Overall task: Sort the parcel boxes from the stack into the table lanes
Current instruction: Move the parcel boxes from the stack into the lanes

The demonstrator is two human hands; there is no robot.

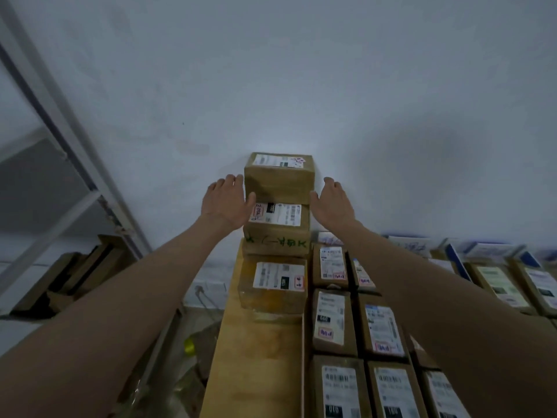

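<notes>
A stack of three brown parcel boxes stands at the far end of the wooden table (256,357), against the wall. The top box (278,179) carries a white label, as does the middle box (277,224), which has green writing on its front, and the bottom box (272,285). My left hand (226,202) reaches to the left side of the top box with straight fingers, its thumb over the middle box's label. My right hand (331,202) is held open just off the top box's right side. Neither hand grips anything.
Rows of labelled parcels (355,327) lie flat in lanes on the table to the right of the stack, reaching the right edge of view. A metal shelf frame (75,164) with flat cartons (75,276) stands at the left. A yellow object (189,345) lies on the floor.
</notes>
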